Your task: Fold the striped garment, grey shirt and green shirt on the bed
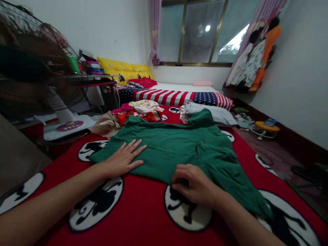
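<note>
A green shirt (164, 140) lies spread over the red blanket (143, 212), wrinkled on its right side, with one part trailing toward the near right. My left hand (125, 157) rests flat on the shirt's left part, its fingers spread. At the near edge of the cloth, my right hand (192, 184) is curled, thumb and fingertips pinched together on the shirt's edge. The palm side of that hand is partly hidden.
Piled clothes (143, 109) lie beyond the shirt at left, and a light grey garment (217, 114) at right. A standing fan (66, 116) is at the left. Behind is a bed with a striped cover (169, 97). A low stool (268, 127) stands on the floor at right.
</note>
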Available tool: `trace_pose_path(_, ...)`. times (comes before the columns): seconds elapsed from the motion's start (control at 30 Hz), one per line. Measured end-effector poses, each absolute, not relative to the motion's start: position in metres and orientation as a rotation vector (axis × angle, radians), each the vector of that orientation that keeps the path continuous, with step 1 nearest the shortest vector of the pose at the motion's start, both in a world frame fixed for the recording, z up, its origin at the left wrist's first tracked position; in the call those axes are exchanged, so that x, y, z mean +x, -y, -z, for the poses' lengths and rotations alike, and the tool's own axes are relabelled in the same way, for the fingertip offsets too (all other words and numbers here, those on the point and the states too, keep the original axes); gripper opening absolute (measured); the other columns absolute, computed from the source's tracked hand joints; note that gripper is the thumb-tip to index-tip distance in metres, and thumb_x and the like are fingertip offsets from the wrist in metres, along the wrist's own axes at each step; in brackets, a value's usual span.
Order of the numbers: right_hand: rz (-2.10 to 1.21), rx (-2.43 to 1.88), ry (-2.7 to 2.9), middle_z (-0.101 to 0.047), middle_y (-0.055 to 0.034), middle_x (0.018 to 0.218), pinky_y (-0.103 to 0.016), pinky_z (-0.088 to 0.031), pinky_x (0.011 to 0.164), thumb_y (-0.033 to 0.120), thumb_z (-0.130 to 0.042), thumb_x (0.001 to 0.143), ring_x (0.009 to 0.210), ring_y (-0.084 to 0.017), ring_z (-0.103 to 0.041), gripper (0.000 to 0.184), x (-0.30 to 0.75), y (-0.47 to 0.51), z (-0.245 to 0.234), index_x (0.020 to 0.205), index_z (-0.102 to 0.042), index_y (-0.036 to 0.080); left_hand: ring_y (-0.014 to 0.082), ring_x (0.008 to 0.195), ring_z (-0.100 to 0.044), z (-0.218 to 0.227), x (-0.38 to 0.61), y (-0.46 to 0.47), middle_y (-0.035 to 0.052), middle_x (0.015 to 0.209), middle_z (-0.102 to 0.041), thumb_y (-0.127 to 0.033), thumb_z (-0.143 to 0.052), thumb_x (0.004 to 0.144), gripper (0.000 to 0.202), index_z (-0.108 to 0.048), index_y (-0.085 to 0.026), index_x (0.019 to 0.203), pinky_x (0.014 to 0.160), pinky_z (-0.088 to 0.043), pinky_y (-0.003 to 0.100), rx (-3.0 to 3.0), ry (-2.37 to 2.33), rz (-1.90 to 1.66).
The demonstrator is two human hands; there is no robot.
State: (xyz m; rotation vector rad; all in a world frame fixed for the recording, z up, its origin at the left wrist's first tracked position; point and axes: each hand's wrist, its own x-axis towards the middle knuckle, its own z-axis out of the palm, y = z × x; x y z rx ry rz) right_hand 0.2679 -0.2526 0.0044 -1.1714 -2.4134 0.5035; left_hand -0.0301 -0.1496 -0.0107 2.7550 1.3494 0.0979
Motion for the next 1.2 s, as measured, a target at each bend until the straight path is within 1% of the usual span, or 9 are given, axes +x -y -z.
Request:
trace_pose_path(0.07,-0.528,-1.168,2.396,-0.062,0.0004,0.077,-0.021,-0.037,0.064,0.022,-0.063,0.081,0.067,-0.010,-0.055,0.005,0.268,0.252,-0.005,0.082,-0.068,0.020,0.0357,0.143,-0.017,0.006,-0.029,0.145,0.0113,0.157,-0.018,-0.056,-0.042,0.091,0.064,-0.028,-0.032,0.148,0.109,-0.018,0.061,2.742,-1.362,-0.030)
trace_pose_path(0.17,-0.545,-1.147,2.302,-0.063,-0.0005,0.076,-0.021,-0.039,0.062,0.026,-0.062,0.084,0.066,-0.010,-0.056,0.011,0.270,0.249,-0.009,0.084,-0.071,0.019,0.0392,0.137,-0.031,-0.013,-0.009,0.141,0.0155,0.148,-0.039,-0.048,-0.059,0.083,0.056,-0.052,-0.027,0.135,0.106,-0.024,0.062,2.762,-1.401,0.001)
trace_pose_path(0.3,-0.479,-1.194,1.941,-0.069,-0.0022,0.081,-0.023,-0.044,0.067,0.029,-0.060,0.086,0.073,-0.013,-0.061,0.015,0.289,0.243,-0.017,0.090,-0.070,0.019,0.0287,0.133,-0.042,-0.028,0.050,0.151,0.0087,0.139,-0.053,-0.032,-0.055,0.088,0.032,-0.065,-0.026,0.117,0.112,-0.027,0.051,2.872,-0.967,-0.335)
trace_pose_path(0.5,-0.089,-1.542,1.327,-0.062,-0.0009,0.060,-0.024,-0.041,0.055,0.043,-0.057,0.083,0.056,-0.014,-0.056,0.029,0.373,0.239,-0.026,0.075,-0.066,0.017,0.0241,0.134,-0.041,-0.014,0.144,0.170,0.0102,0.140,-0.051,-0.025,-0.047,0.093,0.036,-0.058,-0.019,0.127,0.112,-0.033,0.041,2.825,-0.413,-0.515)
trace_pose_path(0.67,-0.030,-1.904,1.300,-0.070,-0.0069,0.069,-0.027,-0.042,0.058,0.047,-0.060,0.077,0.062,-0.019,-0.062,0.033,0.438,0.241,-0.015,0.074,-0.070,0.015,0.0289,0.135,-0.040,-0.003,0.190,0.188,0.0147,0.142,-0.047,-0.038,-0.052,0.092,0.047,-0.051,-0.018,0.134,0.113,-0.030,0.048,2.861,-0.217,-0.521)
trace_pose_path(0.83,-0.228,-2.129,1.487,-0.071,-0.0078,0.069,-0.028,-0.041,0.059,0.057,-0.057,0.077,0.066,-0.021,-0.064,0.044,0.440,0.240,-0.007,0.073,-0.073,0.016,0.0343,0.141,-0.024,0.014,0.201,0.209,0.0171,0.154,-0.025,-0.053,-0.051,0.089,0.062,-0.042,-0.022,0.143,0.113,-0.024,0.054,2.861,-0.105,-0.445)
trace_pose_path(1.0,-0.141,-2.168,1.427,-0.072,-0.0076,0.079,-0.027,-0.042,0.061,0.049,-0.063,0.075,0.073,-0.021,-0.065,0.035,0.433,0.234,-0.002,0.088,-0.073,0.017,0.0353,0.143,-0.017,0.022,0.199,0.213,0.0142,0.156,-0.019,-0.056,-0.042,0.091,0.062,-0.037,-0.025,0.145,0.113,-0.020,0.057,2.878,-0.139,-0.365)
trace_pose_path(1.1,-0.083,-2.156,1.356,-0.071,-0.0072,0.077,-0.028,-0.043,0.061,0.049,-0.065,0.073,0.071,-0.021,-0.065,0.042,0.433,0.230,0.002,0.099,-0.071,0.017,0.0341,0.143,-0.016,0.019,0.199,0.213,0.0132,0.156,-0.019,-0.056,-0.039,0.093,0.061,-0.035,-0.026,0.146,0.113,-0.019,0.056,2.895,-0.147,-0.334)
trace_pose_path(1.2,-0.094,-2.081,1.369,-0.068,-0.0052,0.067,-0.027,-0.042,0.058,0.041,-0.069,0.069,0.064,-0.020,-0.063,0.027,0.433,0.226,0.007,0.081,-0.071,0.016,0.0329,0.144,-0.015,0.017,0.199,0.214,0.0130,0.157,-0.018,-0.056,-0.039,0.093,0.061,-0.033,-0.026,0.147,0.114,-0.018,0.054,2.909,-0.160,-0.304)
